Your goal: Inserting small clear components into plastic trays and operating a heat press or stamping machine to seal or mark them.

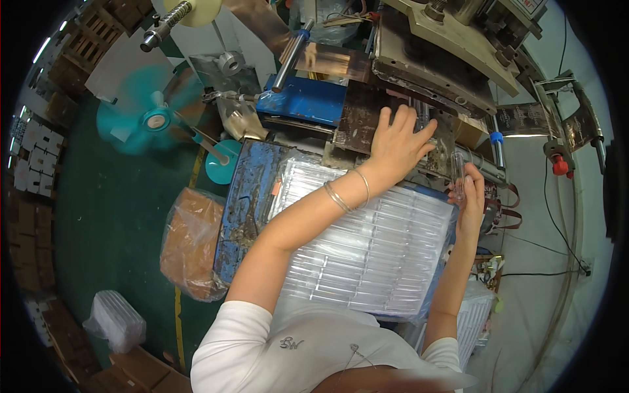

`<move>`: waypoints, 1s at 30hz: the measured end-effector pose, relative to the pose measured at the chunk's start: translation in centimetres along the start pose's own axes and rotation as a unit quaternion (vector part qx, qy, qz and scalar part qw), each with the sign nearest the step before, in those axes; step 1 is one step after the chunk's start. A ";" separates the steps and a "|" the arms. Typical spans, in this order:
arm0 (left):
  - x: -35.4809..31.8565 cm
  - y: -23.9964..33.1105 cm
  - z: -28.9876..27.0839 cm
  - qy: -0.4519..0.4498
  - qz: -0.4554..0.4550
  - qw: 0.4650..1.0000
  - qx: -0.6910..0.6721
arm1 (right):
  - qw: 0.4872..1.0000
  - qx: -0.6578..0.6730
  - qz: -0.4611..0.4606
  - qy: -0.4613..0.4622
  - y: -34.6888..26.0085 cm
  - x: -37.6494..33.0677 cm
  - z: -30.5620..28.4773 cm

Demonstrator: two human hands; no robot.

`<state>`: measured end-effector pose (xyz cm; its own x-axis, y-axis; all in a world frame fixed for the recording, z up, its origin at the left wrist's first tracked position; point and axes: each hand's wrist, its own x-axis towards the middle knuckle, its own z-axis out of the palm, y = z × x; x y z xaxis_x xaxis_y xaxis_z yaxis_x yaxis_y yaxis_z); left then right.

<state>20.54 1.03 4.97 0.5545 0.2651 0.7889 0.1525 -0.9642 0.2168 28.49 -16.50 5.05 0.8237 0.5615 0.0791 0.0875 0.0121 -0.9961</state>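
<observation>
Head view, left hand (401, 143): fingers spread wide at the dark plate's (359, 118) right edge; contact, I cannot tell.
Right hand (470, 190): holding a clear tube (458, 171) near the blue table's (244, 190) far right corner.
Tube rows (367, 255): across the table.

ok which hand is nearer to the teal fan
Left: the left hand is to the right of the teal fan, while the right hand is farther right and lower in the picture.

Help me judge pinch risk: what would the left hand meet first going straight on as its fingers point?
Probably the clear tubes by the left hand, then the upper metal plate; depth is unclear, so it might pass underneath.
</observation>
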 end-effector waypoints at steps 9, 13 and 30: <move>-1.6 3.3 -5.4 0.119 0.047 0.988 -0.084 | 0.988 -0.082 -0.126 0.044 0.4 4.5 3.5; -9.1 4.7 -11.9 -0.171 -0.193 0.865 -0.430 | 0.945 -0.228 -0.230 0.041 -0.4 6.7 6.2; -18.8 6.8 -12.2 -0.414 -0.532 0.176 -0.717 | 0.991 -0.013 -0.134 0.017 0.4 9.4 9.4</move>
<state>1.14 -10.54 -1.38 0.8558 -0.3685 -0.3631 0.4970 0.7804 0.3794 31.00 -3.44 5.06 0.7867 0.5133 0.3428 0.3199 0.1359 -0.9377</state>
